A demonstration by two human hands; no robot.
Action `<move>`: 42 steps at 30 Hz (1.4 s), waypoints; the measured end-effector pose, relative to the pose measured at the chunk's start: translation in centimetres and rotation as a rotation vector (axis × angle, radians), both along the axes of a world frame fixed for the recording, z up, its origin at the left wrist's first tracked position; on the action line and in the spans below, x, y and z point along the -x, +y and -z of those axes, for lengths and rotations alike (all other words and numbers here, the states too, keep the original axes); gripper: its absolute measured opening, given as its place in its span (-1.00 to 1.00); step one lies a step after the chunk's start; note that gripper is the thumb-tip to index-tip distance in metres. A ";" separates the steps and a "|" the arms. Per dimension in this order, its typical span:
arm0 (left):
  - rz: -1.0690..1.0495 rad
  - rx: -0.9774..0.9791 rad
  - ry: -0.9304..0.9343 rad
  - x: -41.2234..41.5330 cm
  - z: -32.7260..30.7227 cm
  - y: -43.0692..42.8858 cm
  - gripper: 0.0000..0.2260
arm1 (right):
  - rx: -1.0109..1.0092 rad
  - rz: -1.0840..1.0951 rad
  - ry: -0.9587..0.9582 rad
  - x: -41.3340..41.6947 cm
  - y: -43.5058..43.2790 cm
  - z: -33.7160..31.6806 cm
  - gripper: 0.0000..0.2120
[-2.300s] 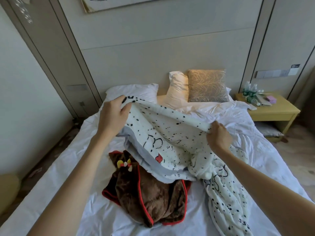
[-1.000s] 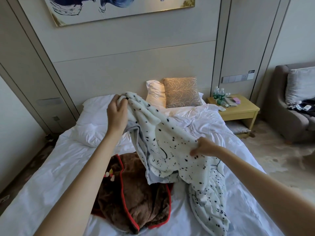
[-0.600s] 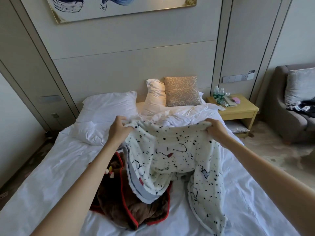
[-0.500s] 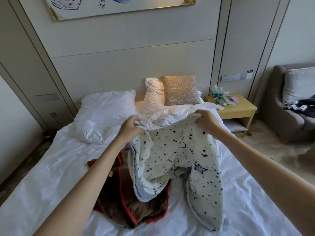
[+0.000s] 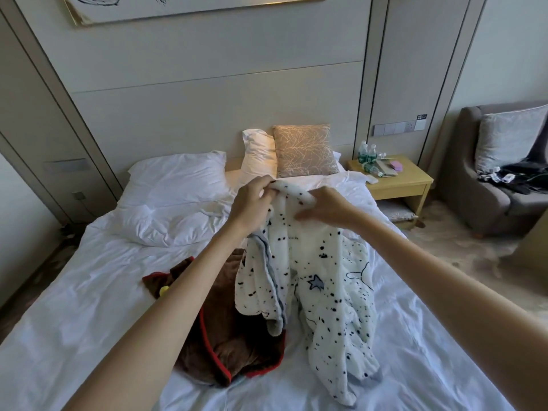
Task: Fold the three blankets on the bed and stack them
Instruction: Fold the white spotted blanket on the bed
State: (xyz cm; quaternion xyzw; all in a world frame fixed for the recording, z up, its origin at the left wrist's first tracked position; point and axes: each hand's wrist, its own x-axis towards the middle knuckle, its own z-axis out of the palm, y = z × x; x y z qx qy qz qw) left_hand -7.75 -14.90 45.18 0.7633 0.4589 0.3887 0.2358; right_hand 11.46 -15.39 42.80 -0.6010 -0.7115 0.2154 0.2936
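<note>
No legible text. A small dark label [image 5: 421, 116] on the wall above the switch panel [image 5: 397, 128], right of centre, bears pale marks too small to read. Green bands on the bottles [image 5: 367, 155] on the bedside table [image 5: 412, 185] are likewise unreadable.

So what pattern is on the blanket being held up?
The blanket is white with black speckles and a star; head view.

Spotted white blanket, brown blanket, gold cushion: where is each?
spotted white blanket [image 5: 326, 292], head view, hanging middle
brown blanket [image 5: 237, 345], head view, crumpled middle
gold cushion [image 5: 305, 151], head view, front face
</note>
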 end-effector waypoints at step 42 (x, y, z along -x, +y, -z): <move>0.133 0.106 -0.225 -2.0 3.9 0.8 -0.72 | 0.271 -0.073 0.307 -1.8 -2.5 4.0 -0.75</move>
